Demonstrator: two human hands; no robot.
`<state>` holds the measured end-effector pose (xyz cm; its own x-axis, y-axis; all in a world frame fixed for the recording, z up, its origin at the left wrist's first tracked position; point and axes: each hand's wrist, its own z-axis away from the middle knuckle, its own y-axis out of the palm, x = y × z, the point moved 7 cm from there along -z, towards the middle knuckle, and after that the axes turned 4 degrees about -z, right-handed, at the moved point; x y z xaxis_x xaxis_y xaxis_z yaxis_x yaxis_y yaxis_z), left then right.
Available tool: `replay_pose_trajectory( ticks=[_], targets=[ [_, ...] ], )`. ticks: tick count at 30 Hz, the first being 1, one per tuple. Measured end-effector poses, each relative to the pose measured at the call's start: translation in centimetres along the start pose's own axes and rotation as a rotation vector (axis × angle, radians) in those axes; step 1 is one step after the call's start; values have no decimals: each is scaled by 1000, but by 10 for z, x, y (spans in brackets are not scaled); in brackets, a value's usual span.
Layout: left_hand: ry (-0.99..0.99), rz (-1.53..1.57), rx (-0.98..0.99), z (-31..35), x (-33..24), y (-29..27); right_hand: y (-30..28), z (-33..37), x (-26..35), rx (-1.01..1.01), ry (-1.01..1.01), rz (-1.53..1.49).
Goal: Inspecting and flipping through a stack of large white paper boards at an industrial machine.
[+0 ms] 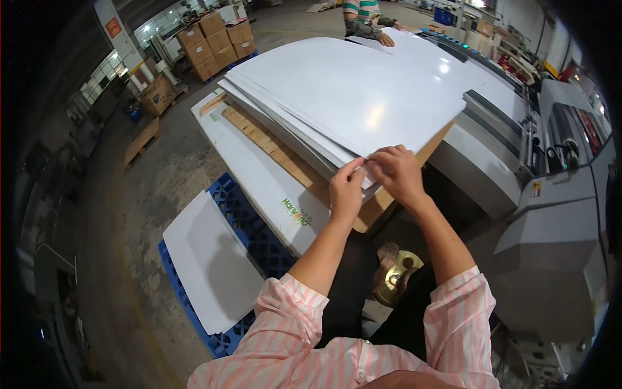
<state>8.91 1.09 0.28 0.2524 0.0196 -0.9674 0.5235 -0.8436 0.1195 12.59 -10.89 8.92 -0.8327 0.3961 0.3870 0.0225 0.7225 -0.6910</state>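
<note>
A stack of large glossy white sheets (337, 91) lies in front of me, its left edges fanned slightly apart. At the corner nearest me, my left hand (346, 193) is closed, thumb and fingers pinching the sheet edges. Right beside it, my right hand (400, 175) has its fingers curled over the same corner, closed on the sheets. The two hands almost touch at the fingertips. How many sheets lie between the fingers is hidden. Brown cardboard (376, 209) shows under the stack near my hands.
A white panel with a wooden strip (256, 137) supports the stack. At lower left, white sheets (210, 266) lie on a blue pallet (176, 285). A grey machine (551, 253) stands at right. Across the stack, another person's hand (386, 40) rests on sheets. Cartons (210, 48) stand behind.
</note>
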Motion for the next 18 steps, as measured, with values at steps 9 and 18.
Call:
replay_pose_trajectory(
  ticks=[9, 18],
  targets=[
    [-260, 502, -240, 12, -4, -2, -5, -10, -15, -67, 183, -118],
    [-158, 413, 54, 2, 0, -3, -16, -13, -6, 0, 238, -135]
  ],
)
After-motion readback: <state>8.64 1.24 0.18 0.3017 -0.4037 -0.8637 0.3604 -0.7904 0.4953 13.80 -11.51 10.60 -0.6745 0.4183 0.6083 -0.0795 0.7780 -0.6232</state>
